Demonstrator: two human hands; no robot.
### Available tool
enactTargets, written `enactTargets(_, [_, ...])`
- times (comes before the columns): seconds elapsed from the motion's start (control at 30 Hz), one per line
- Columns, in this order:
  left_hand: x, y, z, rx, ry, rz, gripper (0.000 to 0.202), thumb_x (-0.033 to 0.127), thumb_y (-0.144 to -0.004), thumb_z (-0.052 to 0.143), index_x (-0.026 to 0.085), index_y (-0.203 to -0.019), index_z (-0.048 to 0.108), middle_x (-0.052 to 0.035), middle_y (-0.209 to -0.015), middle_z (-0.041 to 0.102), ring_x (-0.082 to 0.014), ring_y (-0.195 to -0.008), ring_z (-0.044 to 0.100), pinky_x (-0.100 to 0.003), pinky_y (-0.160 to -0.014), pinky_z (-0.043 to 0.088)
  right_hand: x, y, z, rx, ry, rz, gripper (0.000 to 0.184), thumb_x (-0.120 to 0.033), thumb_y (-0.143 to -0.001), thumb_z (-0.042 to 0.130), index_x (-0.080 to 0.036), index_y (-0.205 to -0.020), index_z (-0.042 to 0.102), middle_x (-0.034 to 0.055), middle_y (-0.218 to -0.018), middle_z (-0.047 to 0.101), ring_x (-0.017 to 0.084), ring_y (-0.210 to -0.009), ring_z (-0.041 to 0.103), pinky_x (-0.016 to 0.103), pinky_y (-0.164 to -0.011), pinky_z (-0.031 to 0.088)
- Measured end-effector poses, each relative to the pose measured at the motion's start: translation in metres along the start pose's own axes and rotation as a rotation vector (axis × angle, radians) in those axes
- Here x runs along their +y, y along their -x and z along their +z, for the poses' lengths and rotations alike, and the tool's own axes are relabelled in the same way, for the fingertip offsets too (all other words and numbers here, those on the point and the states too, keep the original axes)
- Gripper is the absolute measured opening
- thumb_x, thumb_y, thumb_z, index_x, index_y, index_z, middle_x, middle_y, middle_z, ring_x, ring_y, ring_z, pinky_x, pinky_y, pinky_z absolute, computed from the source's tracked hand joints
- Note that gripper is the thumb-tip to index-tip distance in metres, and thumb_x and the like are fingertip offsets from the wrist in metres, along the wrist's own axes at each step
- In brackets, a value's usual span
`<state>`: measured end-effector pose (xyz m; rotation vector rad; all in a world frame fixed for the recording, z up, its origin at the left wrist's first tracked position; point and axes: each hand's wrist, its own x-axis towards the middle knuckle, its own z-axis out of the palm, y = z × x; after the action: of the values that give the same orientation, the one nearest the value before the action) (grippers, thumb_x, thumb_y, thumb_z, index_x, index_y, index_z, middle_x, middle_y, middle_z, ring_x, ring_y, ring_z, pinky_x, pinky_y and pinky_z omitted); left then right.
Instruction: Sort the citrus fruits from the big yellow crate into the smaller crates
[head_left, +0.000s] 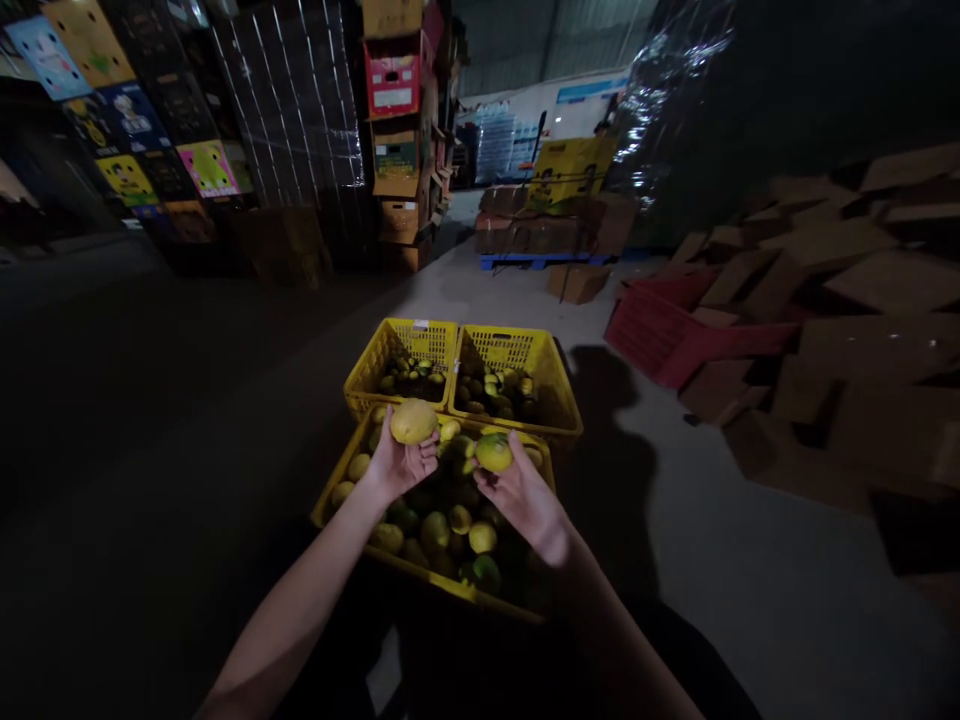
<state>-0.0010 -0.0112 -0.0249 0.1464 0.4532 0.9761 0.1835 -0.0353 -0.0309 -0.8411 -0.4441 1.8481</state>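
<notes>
Showing two hands over a fruit-filled yellow crate (450,585) beneath the fingers: left hand (397,465) clamped around a large yellow fruit (413,421), right hand (525,495) clamped around a smaller greenish fruit (494,453).

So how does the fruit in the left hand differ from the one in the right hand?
The left-hand fruit is bigger and plain yellow; the right-hand fruit is smaller, green shading to yellow. The left hand holds its fruit higher in the picture than the right hand does. Both are roundish and held above the near yellow crate of similar fruit.
</notes>
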Motion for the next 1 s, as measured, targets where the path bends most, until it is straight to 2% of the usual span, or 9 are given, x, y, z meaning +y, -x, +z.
enactTargets(0.23, [-0.003, -0.009, 0.014, -0.126, 0.027, 0.044, 0.061, 0.067, -0.082, 0.039, 0.009, -0.085, 0.058, -0.0029, -0.065, 0.051, -0.0093, -0.050, 0.042, -0.021, -0.047, 0.040, -0.010, -0.009, 0.000, -0.069, 0.068, -0.087, 0.055, -0.072, -0.067, 0.056, -0.019, -0.077, 0.064, -0.0014, -0.054, 0.052, 0.011, -0.045, 0.037, 0.026, -0.043, 0.035])
enactTargets(0.3, [-0.005, -0.013, 0.017, -0.133, 0.003, 0.037, 0.063, 0.067, -0.082, 0.038, 0.008, -0.085, 0.059, -0.0045, -0.067, 0.053, -0.0084, -0.050, 0.042, -0.021, -0.047, 0.041, -0.012, -0.009, 0.002, -0.086, 0.075, -0.154, 0.050, -0.068, -0.067, 0.061, -0.020, -0.082, 0.064, -0.0009, -0.061, 0.056, 0.010, -0.046, 0.036, 0.027, -0.043, 0.035])
enactTargets(0.37, [-0.006, -0.017, 0.019, -0.120, -0.031, 0.054, 0.065, 0.067, -0.082, 0.037, 0.006, -0.089, 0.060, -0.0066, -0.070, 0.057, -0.0084, -0.052, 0.045, -0.020, -0.049, 0.044, -0.012, -0.011, 0.004, -0.059, 0.071, -0.232, 0.037, -0.055, -0.068, 0.069, -0.022, -0.083, 0.063, 0.0003, -0.073, 0.062, 0.012, -0.051, 0.044, 0.027, -0.048, 0.040])
enactTargets(0.47, [-0.008, -0.023, 0.021, -0.082, -0.091, 0.122, 0.058, 0.061, -0.083, 0.044, 0.007, -0.098, 0.061, -0.0067, -0.072, 0.059, -0.0092, -0.059, 0.053, -0.018, -0.056, 0.048, -0.012, -0.012, 0.008, 0.002, 0.062, -0.312, 0.020, -0.034, -0.065, 0.075, -0.025, -0.079, 0.063, 0.0007, -0.085, 0.067, 0.016, -0.074, 0.058, 0.028, -0.066, 0.050])
enactTargets(0.57, [-0.010, -0.026, 0.020, -0.021, -0.147, 0.235, 0.040, 0.046, -0.083, 0.057, 0.010, -0.100, 0.061, -0.0075, -0.082, 0.064, -0.0103, -0.071, 0.060, -0.017, -0.065, 0.051, -0.009, -0.014, 0.010, 0.000, 0.054, -0.336, 0.018, -0.026, -0.062, 0.076, -0.027, -0.076, 0.065, -0.0016, -0.086, 0.069, 0.017, -0.090, 0.061, 0.028, -0.082, 0.050])
enactTargets(0.67, [-0.012, -0.027, 0.017, 0.030, -0.205, 0.347, 0.023, 0.030, -0.081, 0.064, 0.013, -0.096, 0.062, -0.0067, -0.093, 0.066, -0.0128, -0.086, 0.063, -0.020, -0.078, 0.051, -0.004, -0.015, 0.013, -0.042, 0.066, -0.367, 0.018, -0.022, -0.061, 0.076, -0.027, -0.075, 0.067, -0.0030, -0.089, 0.070, 0.016, -0.093, 0.061, 0.028, -0.087, 0.049])
enactTargets(0.77, [-0.012, -0.025, 0.013, 0.013, -0.298, 0.425, 0.023, 0.020, -0.074, 0.069, 0.016, -0.095, 0.061, -0.0044, -0.099, 0.066, -0.0150, -0.097, 0.062, -0.025, -0.089, 0.049, 0.002, -0.016, 0.015, -0.110, 0.063, -0.361, 0.016, -0.023, -0.065, 0.075, -0.026, -0.080, 0.069, -0.0018, -0.091, 0.071, 0.016, -0.089, 0.062, 0.028, -0.084, 0.050])
enactTargets(0.9, [-0.008, -0.017, 0.013, -0.037, -0.406, 0.479, 0.039, 0.022, -0.068, 0.074, 0.022, -0.104, 0.058, -0.0020, -0.105, 0.065, -0.0190, -0.104, 0.059, -0.031, -0.091, 0.050, 0.008, -0.016, 0.016, -0.123, 0.082, -0.297, 0.019, -0.033, -0.068, 0.075, -0.024, -0.084, 0.070, -0.0008, -0.085, 0.071, 0.014, -0.073, 0.062, 0.028, -0.070, 0.050])
enactTargets(1.0, [-0.003, -0.008, 0.016, -0.018, -0.506, 0.461, 0.043, 0.029, -0.069, 0.072, 0.028, -0.109, 0.056, -0.0003, -0.111, 0.062, -0.0230, -0.104, 0.059, -0.036, -0.085, 0.053, 0.008, -0.017, 0.017, -0.096, 0.107, -0.369, 0.023, -0.036, -0.067, 0.076, -0.023, -0.084, 0.069, 0.0000, -0.087, 0.071, 0.014, -0.075, 0.062, 0.027, -0.069, 0.049])
